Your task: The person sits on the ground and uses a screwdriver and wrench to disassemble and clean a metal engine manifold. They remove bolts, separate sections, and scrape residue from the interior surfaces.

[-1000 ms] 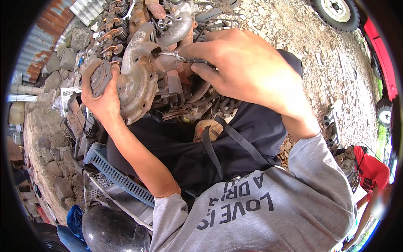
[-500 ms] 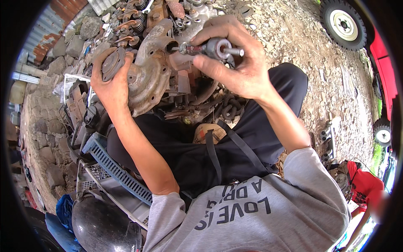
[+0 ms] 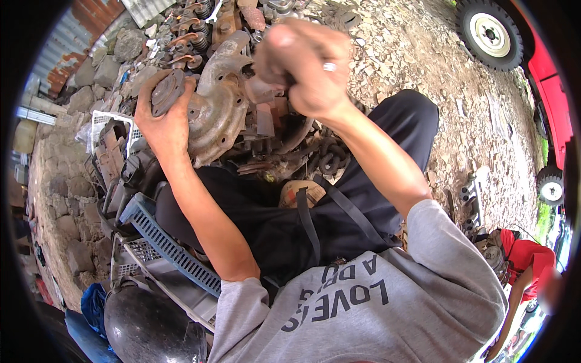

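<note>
My left hand (image 3: 160, 121) grips a round, dark flange (image 3: 166, 94) at the left end of a rusty curved metal casting (image 3: 212, 121). My right hand (image 3: 308, 69), smeared by motion, is closed above the casting's right side around a metal tool (image 3: 330, 66), mostly hidden by my fingers with only a bright tip showing. Rusty springs and rocker parts (image 3: 193, 39) lie just beyond the casting, near a small wrench (image 3: 214, 11). More greasy engine parts and dark coiled pieces (image 3: 331, 158) sit below my right hand.
At lower left are a blue plastic crate (image 3: 169, 242), white crates and a black helmet (image 3: 151, 320). Stony ground (image 3: 411, 48) surrounds the parts. A red vehicle (image 3: 548, 103) stands at the right, with a person in red (image 3: 520, 260) at lower right.
My right hand has risen and turned, its fingers now covering most of the tool that showed earlier. My left hand stays on the flange, slightly right of where it was a second ago.
</note>
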`<state>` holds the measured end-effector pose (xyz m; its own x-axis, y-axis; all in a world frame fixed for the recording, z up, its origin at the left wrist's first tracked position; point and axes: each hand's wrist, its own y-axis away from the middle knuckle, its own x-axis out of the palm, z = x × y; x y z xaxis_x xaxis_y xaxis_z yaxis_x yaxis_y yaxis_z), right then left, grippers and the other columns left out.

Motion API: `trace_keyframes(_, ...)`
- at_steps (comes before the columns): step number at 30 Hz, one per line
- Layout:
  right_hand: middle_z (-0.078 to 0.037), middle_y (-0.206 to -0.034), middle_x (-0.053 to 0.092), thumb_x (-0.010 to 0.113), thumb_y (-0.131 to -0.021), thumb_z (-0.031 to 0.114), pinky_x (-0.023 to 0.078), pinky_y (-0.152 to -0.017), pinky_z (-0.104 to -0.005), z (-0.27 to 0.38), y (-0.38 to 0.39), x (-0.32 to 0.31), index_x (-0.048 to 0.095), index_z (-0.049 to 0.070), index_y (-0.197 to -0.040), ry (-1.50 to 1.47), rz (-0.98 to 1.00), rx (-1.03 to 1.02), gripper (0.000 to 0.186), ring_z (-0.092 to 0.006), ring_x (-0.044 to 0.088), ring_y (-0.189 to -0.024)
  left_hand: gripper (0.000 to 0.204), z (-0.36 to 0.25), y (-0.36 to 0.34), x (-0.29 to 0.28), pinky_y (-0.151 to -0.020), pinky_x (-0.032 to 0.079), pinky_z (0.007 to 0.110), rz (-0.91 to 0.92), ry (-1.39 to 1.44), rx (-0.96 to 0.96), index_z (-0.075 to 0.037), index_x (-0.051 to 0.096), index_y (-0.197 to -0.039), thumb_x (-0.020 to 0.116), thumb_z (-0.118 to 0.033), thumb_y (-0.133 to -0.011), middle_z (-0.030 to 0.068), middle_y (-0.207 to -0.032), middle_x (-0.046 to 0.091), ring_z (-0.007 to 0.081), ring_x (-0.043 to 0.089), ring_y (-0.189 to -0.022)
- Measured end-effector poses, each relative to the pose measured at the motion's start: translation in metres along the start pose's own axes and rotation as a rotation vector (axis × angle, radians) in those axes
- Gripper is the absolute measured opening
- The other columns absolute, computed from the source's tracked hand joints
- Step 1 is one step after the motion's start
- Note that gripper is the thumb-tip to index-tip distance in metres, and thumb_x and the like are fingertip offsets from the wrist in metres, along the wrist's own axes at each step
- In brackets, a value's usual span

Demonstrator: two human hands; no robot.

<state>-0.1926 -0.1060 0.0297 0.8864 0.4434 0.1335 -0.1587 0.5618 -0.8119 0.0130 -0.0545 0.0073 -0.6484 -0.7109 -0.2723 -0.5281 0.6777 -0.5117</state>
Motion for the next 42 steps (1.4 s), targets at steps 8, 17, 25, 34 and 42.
trace_keyframes(8,-0.005,-0.053,0.049,0.048,-0.105,0.022,0.035,-0.042,-0.0270,0.006,-0.015,0.012,0.049,0.001,-0.068,0.059,0.004,0.039,0.043,-0.0102,0.045,-0.045,0.033,0.000,0.001,0.000,-0.083,0.052,0.028,0.007,0.008,0.076,-0.001,0.069,-0.099,0.084,-0.007,-0.070,0.0063,-0.094,0.072,0.0132,0.067,-0.087)
trace_keyframes(17,0.001,-0.054,0.050,0.052,-0.104,0.022,0.036,-0.046,-0.0263,0.005,-0.017,0.013,0.053,0.003,-0.066,0.060,0.001,0.140,0.043,-0.0062,0.047,-0.051,0.033,0.002,0.005,0.004,-0.082,0.052,0.027,0.017,0.088,0.052,-0.002,0.069,-0.100,0.083,-0.007,-0.071,0.0059,-0.094,0.072,0.0122,0.067,-0.086)
trace_keyframes(25,0.000,-0.056,0.051,0.051,-0.104,0.018,0.039,-0.047,-0.0275,0.024,-0.017,0.022,0.055,0.002,-0.069,0.053,0.017,0.177,0.038,-0.0079,0.049,-0.052,0.033,0.003,0.001,-0.004,-0.082,0.053,0.028,-0.005,0.052,0.030,-0.002,0.070,-0.100,0.083,-0.006,-0.069,0.0068,-0.094,0.073,0.0139,0.069,-0.087)
trace_keyframes(34,-0.005,-0.056,0.049,0.052,-0.103,0.020,0.039,-0.050,-0.0328,0.030,-0.018,0.025,0.052,0.001,-0.069,0.134,0.066,0.087,0.039,-0.0140,0.047,-0.051,0.036,0.003,-0.010,-0.001,-0.083,0.052,0.029,0.004,0.088,0.009,0.000,0.071,-0.101,0.083,-0.009,-0.069,0.0087,-0.094,0.073,0.0151,0.068,-0.087)
trace_keyframes(42,-0.005,-0.055,0.049,0.038,-0.106,0.020,0.035,-0.043,-0.0280,0.019,-0.019,0.019,0.047,0.004,-0.071,0.227,0.162,0.005,0.040,-0.0111,0.043,-0.045,0.035,0.009,-0.006,0.003,-0.082,0.054,0.029,0.027,0.184,-0.032,-0.004,0.071,-0.102,0.081,-0.006,-0.069,0.0077,-0.094,0.074,0.0146,0.070,-0.088)
